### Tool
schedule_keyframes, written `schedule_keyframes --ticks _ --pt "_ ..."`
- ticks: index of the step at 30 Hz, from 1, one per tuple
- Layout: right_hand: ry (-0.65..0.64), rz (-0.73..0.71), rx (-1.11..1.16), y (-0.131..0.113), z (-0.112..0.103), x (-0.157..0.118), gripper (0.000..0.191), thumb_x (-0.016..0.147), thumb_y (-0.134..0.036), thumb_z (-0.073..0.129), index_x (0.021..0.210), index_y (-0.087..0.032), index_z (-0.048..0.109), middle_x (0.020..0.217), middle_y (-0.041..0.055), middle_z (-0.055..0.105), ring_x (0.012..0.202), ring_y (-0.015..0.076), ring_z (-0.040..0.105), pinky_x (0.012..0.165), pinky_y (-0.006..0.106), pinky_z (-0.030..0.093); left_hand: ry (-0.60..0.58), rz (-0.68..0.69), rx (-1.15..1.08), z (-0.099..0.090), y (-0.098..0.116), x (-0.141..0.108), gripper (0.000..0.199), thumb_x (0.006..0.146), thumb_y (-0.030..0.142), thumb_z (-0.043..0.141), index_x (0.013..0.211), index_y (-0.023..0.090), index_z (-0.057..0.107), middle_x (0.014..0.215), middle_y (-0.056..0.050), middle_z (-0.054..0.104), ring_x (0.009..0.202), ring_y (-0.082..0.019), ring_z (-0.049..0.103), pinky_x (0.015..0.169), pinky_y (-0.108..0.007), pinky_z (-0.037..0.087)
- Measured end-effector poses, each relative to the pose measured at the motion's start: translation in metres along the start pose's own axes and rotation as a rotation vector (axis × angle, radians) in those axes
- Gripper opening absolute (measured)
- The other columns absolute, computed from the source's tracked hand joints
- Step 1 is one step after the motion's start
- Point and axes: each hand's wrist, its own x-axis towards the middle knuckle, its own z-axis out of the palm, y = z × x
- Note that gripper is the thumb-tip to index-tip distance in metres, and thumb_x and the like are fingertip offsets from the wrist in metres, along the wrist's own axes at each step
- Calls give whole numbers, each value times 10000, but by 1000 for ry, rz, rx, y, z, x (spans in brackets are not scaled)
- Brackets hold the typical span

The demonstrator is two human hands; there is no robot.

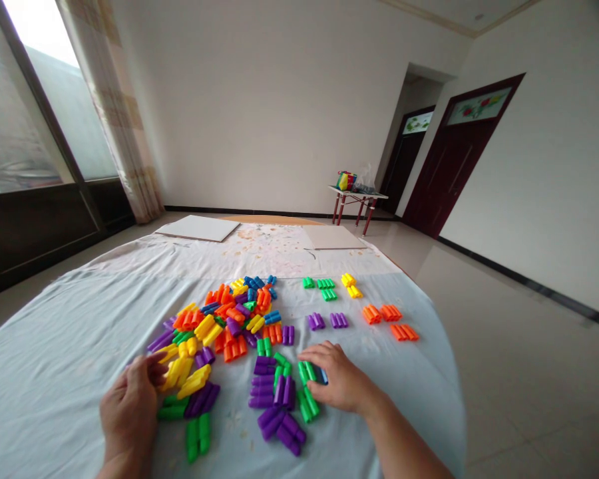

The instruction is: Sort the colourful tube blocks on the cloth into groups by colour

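Note:
My left hand (132,402) is at the left edge of a mixed pile, fingers curled, with its fingertips on a yellow building block (168,352). More yellow blocks (194,382) lie beside it. Over on the right, my right hand (337,376) curves around a small blue block (322,376), partly hidden between thumb and fingers. Its fingertips and thumb also touch green blocks (308,402). Left of these lies a cluster of purple blocks (262,392). All are plastic pieces shaped like joined tubes.
Sorted groups sit farther right: green blocks (326,284), yellow blocks (351,286), purple blocks (338,320) and orange blocks (391,313). Two flat boards (199,228) lie at the far side of the cloth-covered table (80,332). A small side table (359,193) stands by the wall.

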Motion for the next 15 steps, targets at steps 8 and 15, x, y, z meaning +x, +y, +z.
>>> schedule_keyframes --ticks 8,15 --pt "71 5 48 2 2 2 472 737 -136 624 1196 -243 625 1156 55 648 1113 223 542 1009 402 389 9 -42 45 1 3 -1 377 734 488 499 794 163 680 643 -2 600 574 -142 520 491 -237 430" --pt "406 34 67 50 -35 44 442 774 -130 567 1209 -209 595 1207 84 621 1074 202 587 954 389 468 25 -54 45 2 4 -4 387 706 511 515 788 172 683 657 -12 616 575 -152 529 474 -241 422"
